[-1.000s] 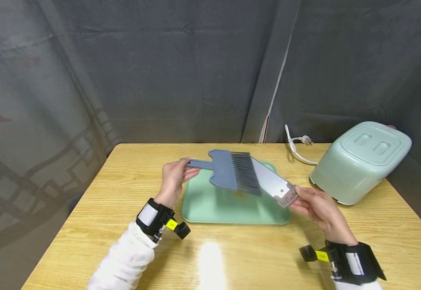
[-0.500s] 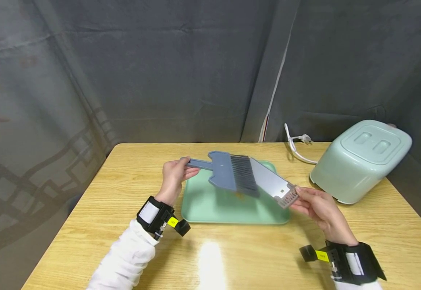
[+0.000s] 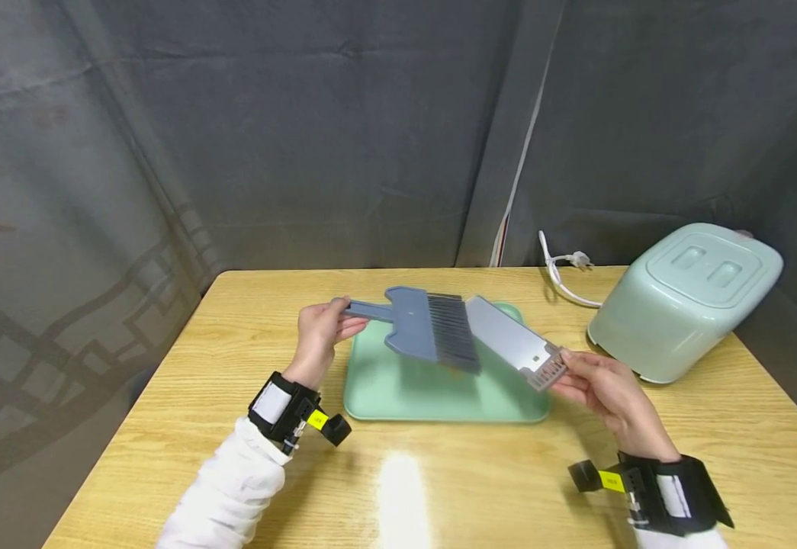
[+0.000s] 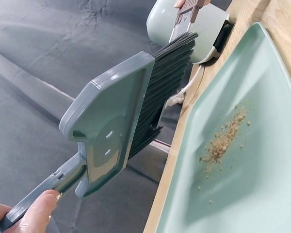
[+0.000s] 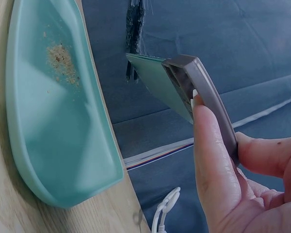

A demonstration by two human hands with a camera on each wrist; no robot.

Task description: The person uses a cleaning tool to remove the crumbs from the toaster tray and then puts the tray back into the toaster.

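My left hand (image 3: 319, 332) pinches the handle of a blue-grey hand brush (image 3: 412, 324) with dark bristles, held above a mint-green tray (image 3: 398, 400). To the right, my right hand (image 3: 600, 385) grips the slotted grey end of a crumb tray (image 3: 508, 332), a thin flat metal plate. The plate slants up toward the bristles (image 4: 167, 82); whether they touch is unclear. Beneath both tools, pale brown crumbs (image 4: 223, 141) lie in a small heap on the green tray. In the right wrist view, the thumb and fingers hold the grey end piece (image 5: 208, 92) from opposite sides.
A mint-green toaster (image 3: 686, 305) with a lidded top stands at the table's right. Its white cord and plug (image 3: 570, 263) lie behind the green tray. A dark grey curtain (image 3: 343, 152) hangs past the far edge of the wooden table (image 3: 288, 496).
My left hand has drawn the brush slightly left, so the bristles overlap the crumb tray less and more of the plate shows. The right hand has barely moved.
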